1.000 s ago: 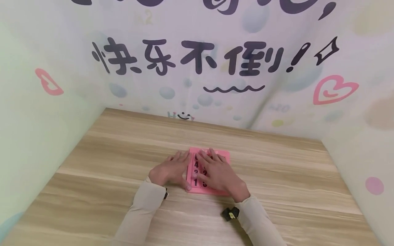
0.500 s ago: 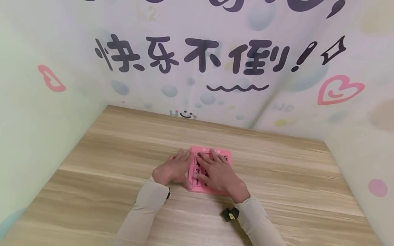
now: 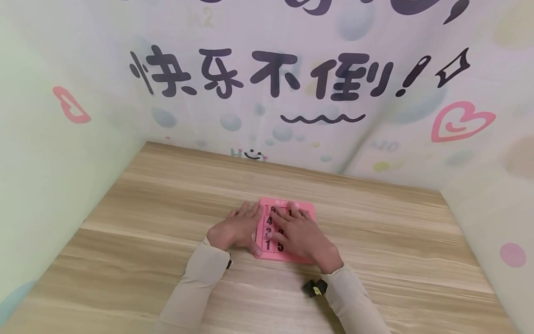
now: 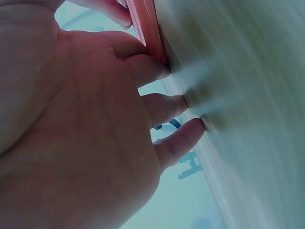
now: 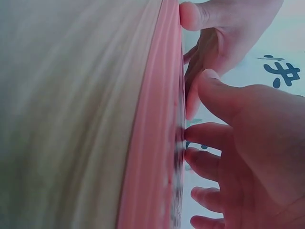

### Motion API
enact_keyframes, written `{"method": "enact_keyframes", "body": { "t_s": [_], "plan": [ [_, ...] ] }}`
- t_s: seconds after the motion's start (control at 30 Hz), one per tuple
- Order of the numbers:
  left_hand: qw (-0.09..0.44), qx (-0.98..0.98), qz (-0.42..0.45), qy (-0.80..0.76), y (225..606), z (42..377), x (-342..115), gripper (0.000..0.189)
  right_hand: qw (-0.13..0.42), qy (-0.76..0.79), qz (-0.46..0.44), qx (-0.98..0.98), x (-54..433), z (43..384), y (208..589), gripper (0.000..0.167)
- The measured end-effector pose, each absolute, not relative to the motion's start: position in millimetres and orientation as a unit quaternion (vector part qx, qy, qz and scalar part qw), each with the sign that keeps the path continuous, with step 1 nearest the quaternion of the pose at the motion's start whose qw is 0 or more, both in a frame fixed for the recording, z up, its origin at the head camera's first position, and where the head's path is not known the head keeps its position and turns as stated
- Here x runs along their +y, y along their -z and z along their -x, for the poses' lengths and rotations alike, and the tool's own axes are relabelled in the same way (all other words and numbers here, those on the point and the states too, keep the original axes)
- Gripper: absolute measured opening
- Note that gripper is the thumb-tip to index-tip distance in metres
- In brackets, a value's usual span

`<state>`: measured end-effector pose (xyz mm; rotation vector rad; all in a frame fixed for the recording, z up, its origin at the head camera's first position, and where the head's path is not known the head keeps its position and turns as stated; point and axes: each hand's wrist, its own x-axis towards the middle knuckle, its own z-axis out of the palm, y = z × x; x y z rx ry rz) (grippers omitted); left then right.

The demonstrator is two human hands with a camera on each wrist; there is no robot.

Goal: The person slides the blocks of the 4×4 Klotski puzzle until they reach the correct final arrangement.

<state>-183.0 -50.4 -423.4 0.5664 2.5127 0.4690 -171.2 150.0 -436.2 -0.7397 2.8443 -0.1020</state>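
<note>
A pink number slide puzzle [image 3: 267, 255] lies flat on the table, with black numerals on its tiles. My left hand [image 3: 235, 232] rests along its left side. In the left wrist view, the index finger [image 4: 147, 69] touches the board's edge and other fingertips meet the tabletop. The left thumb [image 5: 190, 16] lies on the frame's near left corner. Spread over the tiles is my right hand [image 3: 302, 234], its fingers [image 5: 205, 164] reaching down to the upper face. It hides much of the middle and right side of the puzzle.
The wood-grain table [image 3: 167, 185] surrounds the puzzle. Behind it stands a wall [image 3: 250, 120] with printed lettering and bubbles. A black device [image 3: 314, 288] is strapped at the right sleeve.
The view has shifted slightly. My right hand has moved a little over the tiles, and more numerals show beside its fingers. The left hand keeps its place at the puzzle's left edge.
</note>
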Motion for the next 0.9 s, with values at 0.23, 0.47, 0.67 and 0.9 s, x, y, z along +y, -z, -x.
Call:
{"method": "enact_keyframes", "body": {
  "t_s": [0.23, 0.47, 0.67, 0.9],
  "plan": [
    [0.257, 0.927, -0.210, -0.175, 423.9, 183.5, -50.8, 0.116, 0.115, 0.035, 0.252, 0.960, 153.4, 171.7, 431.2, 0.066],
    [0.263, 0.926, -0.205, -0.178, 423.7, 183.3, -50.7, 0.117, 0.124, 0.044, 0.248, 0.960, 158.6, 173.6, 430.2, 0.066],
    [0.260, 0.927, -0.207, -0.171, 423.9, 183.9, -50.7, 0.119, 0.130, 0.051, 0.245, 0.960, 162.3, 174.7, 428.3, 0.067],
    [0.260, 0.927, -0.209, -0.170, 424.6, 184.6, -50.7, 0.120, 0.143, 0.061, 0.238, 0.959, 165.4, 174.4, 425.1, 0.063]
  ]
}}
